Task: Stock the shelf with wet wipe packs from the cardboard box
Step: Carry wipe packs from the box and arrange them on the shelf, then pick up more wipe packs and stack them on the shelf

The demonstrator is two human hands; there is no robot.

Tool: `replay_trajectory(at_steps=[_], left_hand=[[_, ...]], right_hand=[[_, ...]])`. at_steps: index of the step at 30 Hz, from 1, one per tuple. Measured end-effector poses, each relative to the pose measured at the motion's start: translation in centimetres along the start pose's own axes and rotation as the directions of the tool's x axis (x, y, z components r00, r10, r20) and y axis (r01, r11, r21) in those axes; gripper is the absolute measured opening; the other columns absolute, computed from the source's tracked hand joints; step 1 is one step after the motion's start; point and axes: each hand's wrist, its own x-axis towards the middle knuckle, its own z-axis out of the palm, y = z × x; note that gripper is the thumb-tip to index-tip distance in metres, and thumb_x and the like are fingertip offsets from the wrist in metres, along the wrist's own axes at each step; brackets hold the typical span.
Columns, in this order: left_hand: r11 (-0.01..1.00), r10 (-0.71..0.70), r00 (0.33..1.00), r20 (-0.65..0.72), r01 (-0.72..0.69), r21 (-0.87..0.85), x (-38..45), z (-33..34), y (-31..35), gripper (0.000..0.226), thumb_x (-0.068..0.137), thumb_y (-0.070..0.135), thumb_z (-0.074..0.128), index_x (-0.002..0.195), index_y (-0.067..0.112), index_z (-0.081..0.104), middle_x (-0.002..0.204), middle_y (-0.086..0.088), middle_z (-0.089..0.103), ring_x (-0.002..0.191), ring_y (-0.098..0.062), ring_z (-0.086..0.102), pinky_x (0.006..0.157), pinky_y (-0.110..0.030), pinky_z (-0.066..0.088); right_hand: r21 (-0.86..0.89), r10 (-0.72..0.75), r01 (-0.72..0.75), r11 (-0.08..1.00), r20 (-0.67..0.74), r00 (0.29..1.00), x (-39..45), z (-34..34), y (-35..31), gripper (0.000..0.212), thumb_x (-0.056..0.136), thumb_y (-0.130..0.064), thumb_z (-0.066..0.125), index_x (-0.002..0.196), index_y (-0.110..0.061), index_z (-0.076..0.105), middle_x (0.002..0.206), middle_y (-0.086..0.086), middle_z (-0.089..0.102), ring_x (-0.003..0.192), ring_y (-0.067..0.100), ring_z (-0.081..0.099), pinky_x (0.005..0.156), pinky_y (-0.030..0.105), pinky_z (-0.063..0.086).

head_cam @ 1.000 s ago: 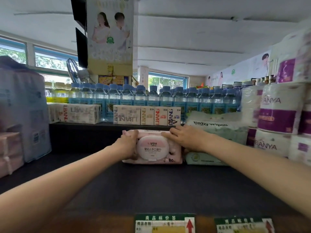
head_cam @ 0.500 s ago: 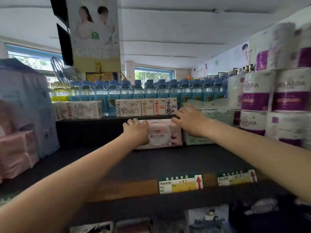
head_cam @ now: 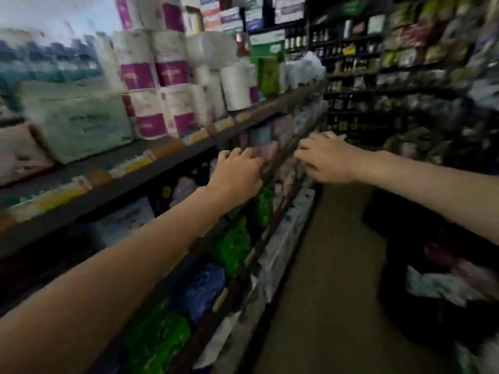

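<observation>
Heavily blurred view along a shop aisle, shelves on the left, more shelving on the right.

Left hand [head_cam: 237, 174]: extended in front of the shelf run, back of hand toward the camera, fingers loosely curled, nothing held. Right hand [head_cam: 324, 157]: extended at about the same height, just right of the left hand, fingers bent downward, nothing visible in the grip.

Wet wipe packs [head_cam: 24, 155]: pinkish block at the far left of the top shelf [head_cam: 167, 160], well apart from both hands and partly cut by the frame edge; too blurred to read. Just beside it on the right — a pale green wrapped pack [head_cam: 78, 125], then purple-and-white paper rolls [head_cam: 162, 114] stacked several high. Cardboard box: not identifiable in this view.

Edges and room:
- Front edge of the top shelf runs diagonally from lower left to upper right, carrying price labels [head_cam: 132, 166]; both hands lie below and in front of that edge.
- Lower shelves hold green packs [head_cam: 235, 244] and blue packs [head_cam: 202, 290], close to the left forearm.
- Aisle floor [head_cam: 324, 279] — an open strip between the left shelves and dark goods on the right.
- Far shelving with bottles [head_cam: 348, 58] closes the end of the aisle.
</observation>
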Motion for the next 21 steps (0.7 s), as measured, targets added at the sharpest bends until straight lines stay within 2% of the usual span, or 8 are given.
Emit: replay_trajectory(at_steps=[2,4,8,12,16,18,21], left_hand=[[0.985,0.160,0.986,0.048,-0.156,-0.068,1.5,1.9,6.7,0.027,0.091,0.028,0.044,0.112,0.015,0.055,0.121,-0.009,0.052,0.113,-0.030,0.049,0.096,-0.041,0.033],[0.948,0.308,0.949,0.064,-0.300,-0.111,2.2,3.4,13.6,0.025,0.091,0.029,0.044,0.109,0.016,0.056,0.117,-0.007,0.053,0.110,-0.029,0.053,0.095,-0.040,0.034],[0.804,0.591,0.799,0.109,-0.574,-0.153,1.6,6.7,27.4,0.026,0.090,0.027,0.044,0.110,0.017,0.057,0.115,-0.005,0.053,0.108,-0.026,0.056,0.092,-0.037,0.036],[0.647,0.762,0.628,0.158,-0.726,-0.234,0.2,9.8,39.6,0.024,0.091,0.024,0.042,0.110,0.016,0.055,0.115,-0.005,0.052,0.107,-0.026,0.055,0.092,-0.036,0.033],[0.580,0.815,0.524,0.248,-0.746,-0.328,-1.3,13.3,50.2,0.024,0.092,0.023,0.042,0.111,0.014,0.053,0.114,-0.007,0.051,0.105,-0.027,0.054,0.092,-0.039,0.033],[0.575,0.815,0.473,0.335,-0.737,-0.356,-2.2,15.3,54.5,0.028,0.092,0.023,0.042,0.117,0.014,0.052,0.117,-0.007,0.050,0.108,-0.028,0.053,0.093,-0.039,0.033],[0.583,0.801,0.425,0.422,-0.716,-0.384,-3.7,18.1,59.1,0.031,0.093,0.023,0.041,0.121,0.015,0.050,0.124,-0.008,0.050,0.115,-0.029,0.051,0.096,-0.038,0.032]], right_hand=[[0.037,0.141,-0.153,0.988,0.220,0.965,-7.2,3.6,4.1,0.031,0.096,-0.026,0.042,0.126,-0.019,0.046,0.127,0.005,0.043,0.117,0.027,0.040,0.094,0.041,0.036],[0.102,0.241,-0.298,0.949,0.375,0.895,-14.7,7.0,7.1,0.028,0.095,-0.022,0.046,0.122,-0.017,0.051,0.121,0.006,0.046,0.112,0.027,0.046,0.088,0.038,0.041],[0.124,0.378,-0.538,0.834,0.583,0.719,-29.6,13.8,9.8,0.021,0.087,-0.011,0.051,0.105,-0.006,0.061,0.105,0.015,0.062,0.100,0.031,0.059,0.083,0.035,0.047],[0.135,0.387,-0.696,0.705,0.750,0.536,-42.5,20.0,10.4,0.024,0.089,-0.014,0.053,0.109,-0.005,0.060,0.111,0.013,0.062,0.103,0.028,0.058,0.080,0.031,0.043],[0.190,0.321,-0.768,0.612,0.828,0.460,-52.0,26.0,10.9,0.007,0.089,-0.017,0.056,0.093,-0.012,0.054,0.117,0.015,0.059,0.097,0.025,0.057,0.077,0.030,0.044],[0.191,0.311,-0.814,0.549,0.857,0.411,-55.5,29.2,11.0,0.021,0.088,-0.020,0.059,0.106,-0.012,0.052,0.125,0.014,0.054,0.109,0.028,0.053,0.087,0.034,0.044],[0.142,0.320,-0.851,0.506,0.885,0.338,-59.3,34.1,10.9,0.068,0.078,-0.035,0.070,0.132,-0.010,0.037,0.134,0.012,0.041,0.130,0.031,0.036,0.101,0.042,0.039]])
